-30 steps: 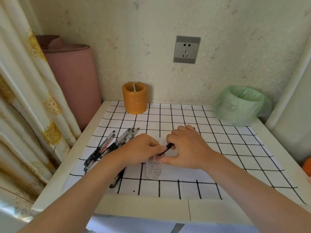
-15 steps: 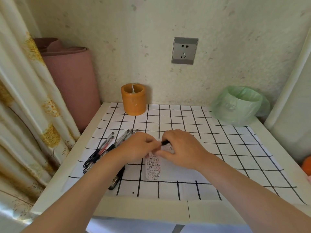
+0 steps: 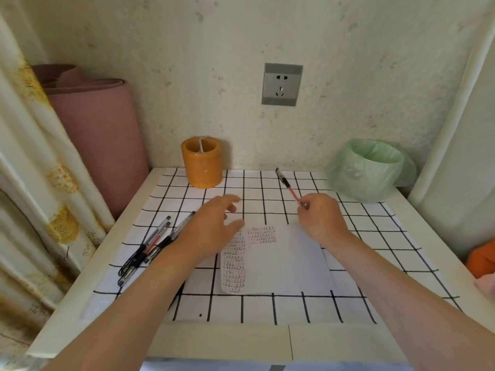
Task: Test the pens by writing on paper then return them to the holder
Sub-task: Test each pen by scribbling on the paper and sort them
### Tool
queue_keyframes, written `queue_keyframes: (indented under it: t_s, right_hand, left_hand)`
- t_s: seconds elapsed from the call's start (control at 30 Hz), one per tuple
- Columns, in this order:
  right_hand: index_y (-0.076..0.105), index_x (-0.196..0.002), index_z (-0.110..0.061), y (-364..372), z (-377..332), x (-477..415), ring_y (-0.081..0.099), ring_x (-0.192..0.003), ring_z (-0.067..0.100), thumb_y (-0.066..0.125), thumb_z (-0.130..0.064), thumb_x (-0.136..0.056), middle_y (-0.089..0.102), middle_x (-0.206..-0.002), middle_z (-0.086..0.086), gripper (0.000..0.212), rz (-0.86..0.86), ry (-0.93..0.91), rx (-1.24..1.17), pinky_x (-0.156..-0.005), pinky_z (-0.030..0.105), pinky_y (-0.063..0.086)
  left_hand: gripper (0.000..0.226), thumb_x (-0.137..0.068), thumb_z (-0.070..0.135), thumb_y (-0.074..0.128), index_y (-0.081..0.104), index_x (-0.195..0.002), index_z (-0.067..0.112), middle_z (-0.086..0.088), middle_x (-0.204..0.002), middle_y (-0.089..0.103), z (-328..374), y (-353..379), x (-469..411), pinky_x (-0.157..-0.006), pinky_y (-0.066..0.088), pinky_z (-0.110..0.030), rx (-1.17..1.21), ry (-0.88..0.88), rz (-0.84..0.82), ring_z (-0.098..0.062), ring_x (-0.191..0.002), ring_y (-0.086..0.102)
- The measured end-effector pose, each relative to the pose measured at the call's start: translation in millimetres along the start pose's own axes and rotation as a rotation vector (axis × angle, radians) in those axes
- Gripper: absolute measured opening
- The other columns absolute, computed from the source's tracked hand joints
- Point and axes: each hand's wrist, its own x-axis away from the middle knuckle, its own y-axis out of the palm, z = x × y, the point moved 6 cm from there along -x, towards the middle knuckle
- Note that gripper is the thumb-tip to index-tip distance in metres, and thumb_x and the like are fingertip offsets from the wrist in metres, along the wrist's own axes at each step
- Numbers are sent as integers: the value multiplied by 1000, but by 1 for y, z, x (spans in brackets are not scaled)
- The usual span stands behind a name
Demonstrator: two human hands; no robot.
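1. Right hand: fingers curled, thumb and fingertips pinching the near end of a red pen; the pen slants up and away toward the wall, its dark far end above the gridded cloth; held in the air, clear of the paper.
2. Left hand: fingers spread and loose, holding nothing; blurred, and it lies over the cloth at the paper's upper-left corner – whether it touches the sheet cannot be told.
3. Paper: white sheet flat on the cloth between the two forearms; rows of small marks in black and red down its left side and across the top left.
4. Holder: orange cylinder, upright at the back of the cloth near the wall, well apart from both hands; a pale divider shows across its mouth.
5. Loose pens: a bunch lying side by side on the cloth, left of the left forearm (some pass under it); dark caps toward the near edge.
6. Bin: at the back right corner of the table, lined with a green bag – its inside is not visible from here.
7. Around: wall socket above; pink roll standing left of the table; flowered curtain further left.
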Motion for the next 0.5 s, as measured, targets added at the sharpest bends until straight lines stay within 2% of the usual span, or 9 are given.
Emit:
queue_keyframes:
  t_s: [0.07, 0.13, 0.27, 0.37, 0.43, 0.5]
  right_hand:
    - [75, -93, -7, -2, 20, -6, 63, -77, 28, 56, -7, -88, 72, -89, 12, 20, -6, 119, 20, -64, 31, 50]
    - [74, -91, -5, -2, 32, -9, 65, -80, 30, 55, -6, -87, 71, -88, 13, 20, -31, 182, 37, -69, 34, 55]
    - [66, -78, -4, 3, 36, -15, 62, -82, 33, 55, -7, -85, 64, -80, 9, 13, -63, 156, 50, -63, 33, 49]
    - [65, -91, -6, 6, 33, -17, 62, -91, 31, 58, -19, -87, 63, -91, 8, 15, -86, 112, 92, -67, 32, 48]
    - [60, -85, -10, 10, 31, -18, 61, -90, 30, 56, -24, -87, 59, -89, 5, 14, -121, 82, 156, -62, 30, 41]
    - [56, -89, -14, 11, 29, -19, 60, -92, 29, 55, -26, -88, 53, -91, 3, 13, -126, 68, 212, -64, 29, 35]
  left_hand:
    - [53, -86, 52, 67, 50, -134, 39, 21, -123, 46, 7, 19, 2, -98, 42, -31, -142, 80, -150, -6, -118, 43]
    - [68, -78, 65, 67, 48, -138, 40, 19, -127, 39, 10, 34, 4, -104, 36, -31, -201, 98, -273, -5, -123, 34]
    - [89, -64, 76, 67, 40, -143, 43, 20, -125, 33, 10, 46, 7, -104, 34, -31, -291, 111, -367, -7, -123, 29]
    - [92, -63, 77, 68, 39, -143, 44, 19, -125, 33, 11, 49, 4, -105, 36, -34, -314, 101, -385, -9, -124, 30]
    - [92, -62, 77, 68, 38, -143, 44, 19, -125, 33, 11, 49, 3, -105, 37, -35, -319, 97, -391, -9, -123, 30]
    - [92, -62, 76, 68, 39, -143, 45, 20, -124, 33, 10, 49, 3, -104, 37, -33, -314, 96, -389, -8, -122, 30]
